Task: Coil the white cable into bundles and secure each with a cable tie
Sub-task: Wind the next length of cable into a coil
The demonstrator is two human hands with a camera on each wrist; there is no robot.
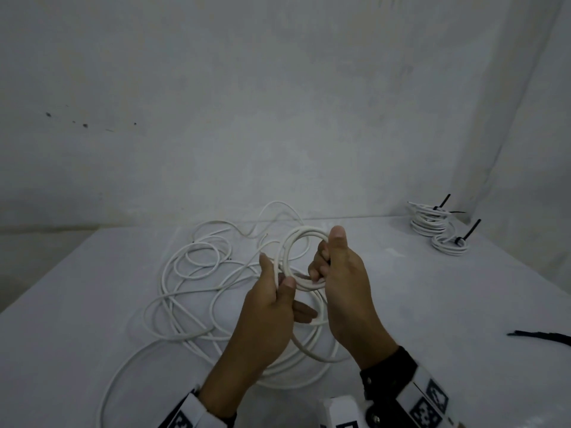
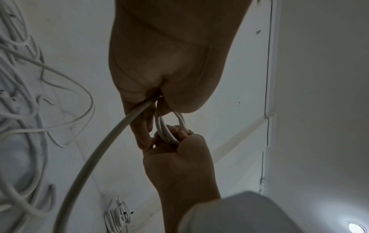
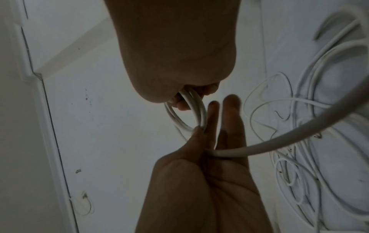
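Note:
A small coil of white cable (image 1: 304,242) is held up over the table between both hands. My right hand (image 1: 328,256) grips its right side, fingers curled through the loops and thumb upright on top. My left hand (image 1: 278,273) pinches the coil's lower left between thumb and forefinger. In the right wrist view the left hand's (image 3: 201,128) other fingers lie fairly straight, and the trailing cable (image 3: 279,141) passes between them. The left wrist view shows the coil (image 2: 169,126) and the trailing cable (image 2: 99,149) running down to the loose cable (image 1: 191,273), tangled in loops on the table.
Two tied white bundles (image 1: 429,220) (image 1: 451,242) with black cable ties lie at the table's back right corner. Loose black cable ties (image 1: 543,336) lie at the right edge. The white table (image 1: 432,304) meets a wall close behind.

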